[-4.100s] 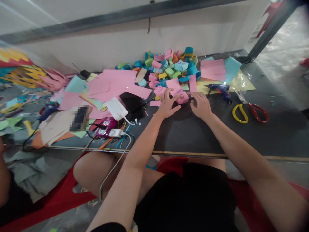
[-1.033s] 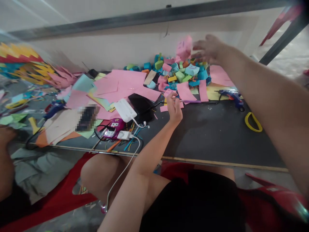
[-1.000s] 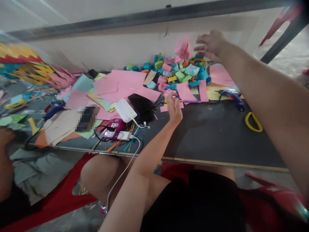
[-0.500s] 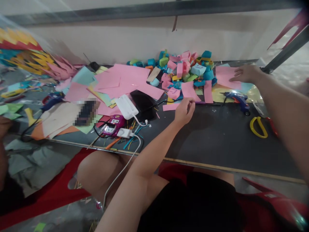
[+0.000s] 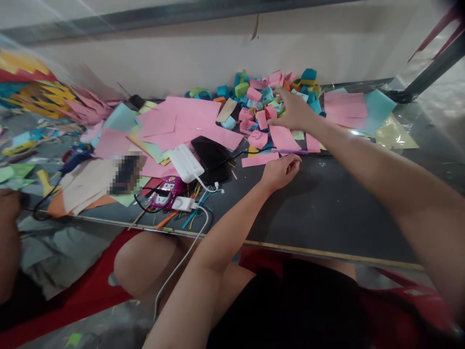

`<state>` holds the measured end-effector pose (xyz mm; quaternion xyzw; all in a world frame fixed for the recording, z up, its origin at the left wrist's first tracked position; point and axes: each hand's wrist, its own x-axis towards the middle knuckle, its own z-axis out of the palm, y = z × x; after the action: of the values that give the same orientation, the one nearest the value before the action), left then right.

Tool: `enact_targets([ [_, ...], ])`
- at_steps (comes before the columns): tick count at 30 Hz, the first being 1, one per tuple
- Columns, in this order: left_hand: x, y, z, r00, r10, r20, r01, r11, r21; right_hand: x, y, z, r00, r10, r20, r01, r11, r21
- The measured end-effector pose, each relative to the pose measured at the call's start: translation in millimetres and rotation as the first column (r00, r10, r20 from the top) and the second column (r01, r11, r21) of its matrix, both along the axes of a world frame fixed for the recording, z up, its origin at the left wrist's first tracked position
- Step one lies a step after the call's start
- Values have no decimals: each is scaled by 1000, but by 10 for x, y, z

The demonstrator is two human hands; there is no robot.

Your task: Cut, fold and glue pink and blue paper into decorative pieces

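Observation:
My left hand [image 5: 281, 170] rests on the dark table with its fingers curled in; I see nothing in them. Just beside it lies a narrow pink paper strip [image 5: 257, 160], and a purple pen-like stick [image 5: 290, 151] lies just behind. Over the heap of folded paper pieces [image 5: 250, 97] in pink, blue, green and orange reaches my right hand [image 5: 294, 110], thumb and fingers spread apart. It hides part of the heap. Below it are a pink paper piece [image 5: 285, 138] and another pink strip [image 5: 313, 144], partly covered by my right forearm.
Pink sheets [image 5: 192, 114] and a black device [image 5: 210, 160] lie left of the heap. A white power bank [image 5: 185, 162], purple power strip [image 5: 169, 194] and white cable [image 5: 207, 223] sit nearer. Another person's hand [image 5: 9, 203] is at far left. Plastic-wrapped sheets [image 5: 395, 133] lie right.
My right hand has moved left from the pink sheet at the right to above the heap of folded paper. My left hand has shifted slightly toward me. The forearm now covers the glue gun.

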<state>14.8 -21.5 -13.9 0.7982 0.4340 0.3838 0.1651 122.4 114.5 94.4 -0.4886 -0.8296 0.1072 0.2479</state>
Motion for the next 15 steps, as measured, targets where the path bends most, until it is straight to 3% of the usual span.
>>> enact_targets([
  [3, -11, -18, 2, 999, -33, -2, 33, 999, 5, -214, 145, -216, 988, -154, -28, 154, 988, -16],
  [6, -23, 4, -15, 998, -62, 19, 62, 998, 7, -271, 309, -285, 968, -243, -60, 237, 968, -86],
  [9, -32, 71, -47, 994, -37, 103, 41, 999, -36, -253, 413, -144, 935, -298, -194, 235, 927, -293],
  [12, -39, 127, -64, 976, 15, 216, 9, 994, -113, -200, 538, 94, 873, -350, -339, 140, 847, -513],
  [15, -42, 133, -50, 972, 33, 234, 5, 987, -160, -109, 765, 296, 776, -397, -491, -1, 776, -630],
])
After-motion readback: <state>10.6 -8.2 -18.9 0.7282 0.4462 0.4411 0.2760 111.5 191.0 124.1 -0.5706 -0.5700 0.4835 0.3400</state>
